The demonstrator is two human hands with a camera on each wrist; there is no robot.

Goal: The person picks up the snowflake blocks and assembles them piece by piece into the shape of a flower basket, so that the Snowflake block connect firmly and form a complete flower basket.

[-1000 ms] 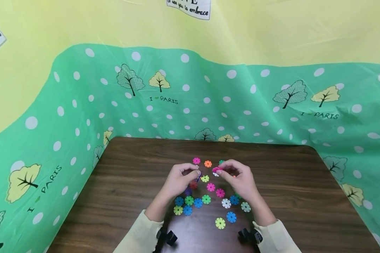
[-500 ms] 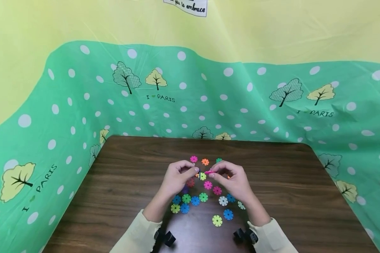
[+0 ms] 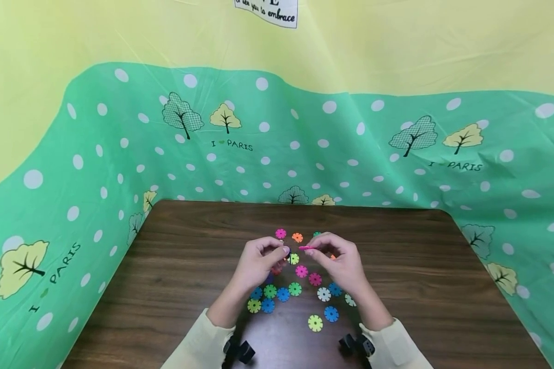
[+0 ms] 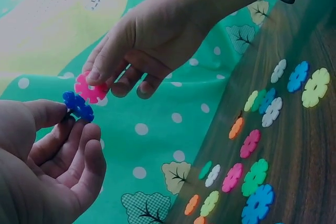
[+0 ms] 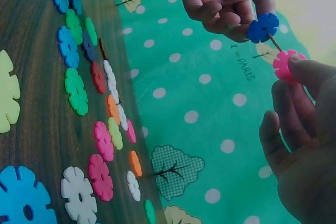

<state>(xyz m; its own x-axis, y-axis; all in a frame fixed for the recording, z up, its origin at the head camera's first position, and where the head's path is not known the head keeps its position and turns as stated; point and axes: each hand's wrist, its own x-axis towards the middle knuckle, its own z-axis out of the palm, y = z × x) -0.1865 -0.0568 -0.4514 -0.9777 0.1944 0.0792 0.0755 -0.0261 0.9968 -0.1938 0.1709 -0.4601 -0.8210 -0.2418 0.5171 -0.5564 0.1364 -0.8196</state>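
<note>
My left hand (image 3: 259, 262) pinches a dark blue notched plastic disc (image 4: 78, 106) between thumb and fingertips, above the table. Facing it, my right hand (image 3: 339, 259) holds a pink notched disc (image 5: 289, 65) by its edge, thumb on one side. In the head view the pink disc lies almost flat and edge-on, with a small gap between it and the blue one. Below both hands, a yellow-green disc (image 3: 294, 259) and a pink disc (image 3: 301, 271) lie on the table. Fingers partly cover both held discs.
Several loose notched discs lie on the brown wooden table (image 3: 189, 230), among them a white disc (image 3: 323, 294), an orange disc (image 3: 297, 237) and a blue disc (image 3: 331, 313). A green and yellow printed curtain (image 3: 277, 128) hangs behind the table.
The right hand has brought its pink disc leftward toward the blue disc and tipped it edge-on to the head camera. The left hand keeps its hold. The head view has shifted slightly.
</note>
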